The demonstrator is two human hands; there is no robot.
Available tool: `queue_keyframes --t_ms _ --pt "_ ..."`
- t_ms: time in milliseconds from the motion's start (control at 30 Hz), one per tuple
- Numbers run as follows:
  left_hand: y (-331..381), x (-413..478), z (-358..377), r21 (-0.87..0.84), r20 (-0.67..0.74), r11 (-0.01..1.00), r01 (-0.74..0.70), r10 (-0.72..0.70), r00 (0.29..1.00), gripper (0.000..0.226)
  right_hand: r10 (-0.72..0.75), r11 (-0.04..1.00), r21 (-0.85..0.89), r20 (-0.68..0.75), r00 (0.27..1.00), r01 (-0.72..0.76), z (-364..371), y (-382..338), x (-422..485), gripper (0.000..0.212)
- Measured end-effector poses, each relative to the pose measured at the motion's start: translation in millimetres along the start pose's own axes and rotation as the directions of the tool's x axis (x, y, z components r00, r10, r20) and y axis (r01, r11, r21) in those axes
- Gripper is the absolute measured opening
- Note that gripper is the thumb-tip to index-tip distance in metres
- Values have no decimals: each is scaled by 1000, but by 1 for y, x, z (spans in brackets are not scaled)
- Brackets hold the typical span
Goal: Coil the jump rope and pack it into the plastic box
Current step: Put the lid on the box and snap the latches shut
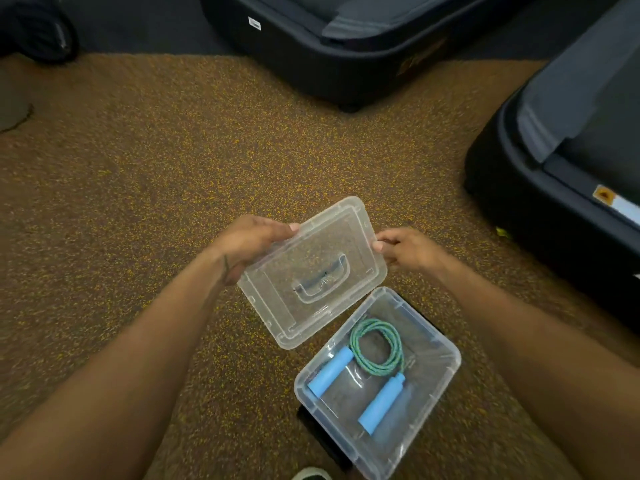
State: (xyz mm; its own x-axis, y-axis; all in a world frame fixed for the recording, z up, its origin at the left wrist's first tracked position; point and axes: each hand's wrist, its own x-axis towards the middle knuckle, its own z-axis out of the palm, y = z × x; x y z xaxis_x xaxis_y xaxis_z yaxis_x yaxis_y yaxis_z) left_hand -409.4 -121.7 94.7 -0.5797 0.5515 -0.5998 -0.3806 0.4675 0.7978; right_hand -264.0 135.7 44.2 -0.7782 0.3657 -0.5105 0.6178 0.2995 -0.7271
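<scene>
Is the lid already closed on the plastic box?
No, both hands hold the lid in the air beside the open box, with the coiled jump rope lying uncovered inside.

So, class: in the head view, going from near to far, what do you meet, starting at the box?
Plastic box holding the coiled jump rope → clear lid, held by the left hand and right hand → speckled floor → dark machine base.

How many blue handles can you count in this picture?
2. Both lie inside the open plastic box: one handle toward its left side, the other nearer its middle, joined by the coiled rope.
</scene>
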Motion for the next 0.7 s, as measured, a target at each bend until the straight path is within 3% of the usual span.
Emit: queue_keyframes --t_ms 67,167,267,400,533,700 --pt "9 -10 10 19 53 999 33 -34 998 46 -12 1000 -1 -11 1000 12 -4 -1 -11 21" --pt "14 -24 27 -3 165 996 88 -87 982 21 24 1000 12 27 999 -24 -8 0 -22 29" --pt "11 -32 39 3 214 996 84 -83 973 13 115 980 151 85 990 -127 -13 3 -34 23" --pt "3 -37 50 -4 230 996 88 -85 969 8 242 899 360 64 968 -249 -13 0 -48 29" --pt "-3 -44 60 -14 253 994 110 -103 962 13 300 882 350 100 949 -316 -8 0 -59 51" --pt "-11 -51 64 -30 239 995 93 -84 967 15 261 887 371 87 962 -274 -5 -1 -71 68"
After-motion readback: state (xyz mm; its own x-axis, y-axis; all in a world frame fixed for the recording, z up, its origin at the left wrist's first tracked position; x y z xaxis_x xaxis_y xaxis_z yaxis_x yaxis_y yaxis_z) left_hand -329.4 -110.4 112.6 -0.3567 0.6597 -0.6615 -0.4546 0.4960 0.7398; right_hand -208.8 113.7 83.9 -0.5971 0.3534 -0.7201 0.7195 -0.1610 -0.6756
